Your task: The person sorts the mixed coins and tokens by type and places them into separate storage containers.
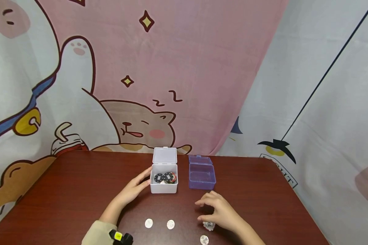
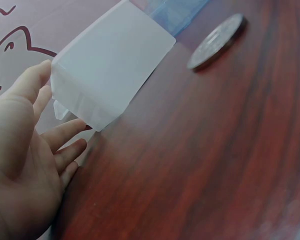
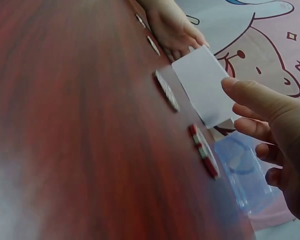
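Note:
A white lidded box (image 1: 164, 188) stands with its lid up, and several poker chips (image 1: 169, 177), mostly black ones, lie inside. My left hand (image 1: 132, 189) rests against the box's left side with its fingers stretched out; the left wrist view shows this hand (image 2: 37, 145) beside the box wall (image 2: 110, 60). My right hand (image 1: 218, 210) hovers over the table, thumb and fingers apart, holding nothing. Partly hidden below it lies a white-faced poker chip (image 1: 209, 226), whose red-and-white edge shows in the right wrist view. Silvery coins (image 1: 170, 224) lie near the front.
Right of the white box stands a translucent purple box (image 1: 202, 184), lid up, with no chips visible in it. Another coin (image 1: 148, 223) lies left of the middle, and one more coin (image 1: 204, 240) is close to the bottom edge. A printed cloth (image 1: 202, 68) hangs behind the brown table (image 1: 79, 190).

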